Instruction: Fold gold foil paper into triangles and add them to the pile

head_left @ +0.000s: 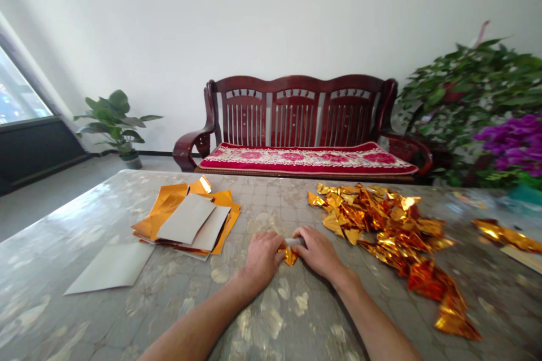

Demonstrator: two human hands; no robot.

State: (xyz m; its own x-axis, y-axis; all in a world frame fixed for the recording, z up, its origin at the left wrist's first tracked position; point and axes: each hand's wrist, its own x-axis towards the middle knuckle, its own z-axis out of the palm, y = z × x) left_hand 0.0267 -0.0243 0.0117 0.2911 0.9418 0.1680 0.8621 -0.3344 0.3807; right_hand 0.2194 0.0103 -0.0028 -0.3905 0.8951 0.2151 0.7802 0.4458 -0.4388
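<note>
Far left, a dark panel (38, 146) stands below a window (19, 87); a potted plant (121, 118) stands on the floor (25, 200) to its right. On the left part of the table (203, 287), 1 loose grey sheet (112, 267) lies flat, its upper right corner close to the paper stack (186, 220). The stack consists of orange foil sheets with 2 grey faces uppermost; its edges are fanned unevenly. It lies beyond and to the left of the left hand (263, 255).

The foil piece (290, 254) is located between the 2 hands, near the middle of the table. Left hand: fingers closed on the left end of the piece. Right hand (317, 251): thumb and fingers closed on the right end. A grey rolled edge is uppermost, with a gold flap below — both ends are covered by the fingers.

Behind the table, a wooden bench (294, 113) carries a red floral cushion (296, 159). Right of the right hand, a heap of folded gold foil (376, 220) spreads diagonally toward the near right — individual pieces overlap. Further right are clear plastic packaging (470, 201), a separate foil strip (506, 234) and a pale flat item (525, 258). A leafy plant (474, 84) and purple flowers (514, 144) stand beyond.
</note>
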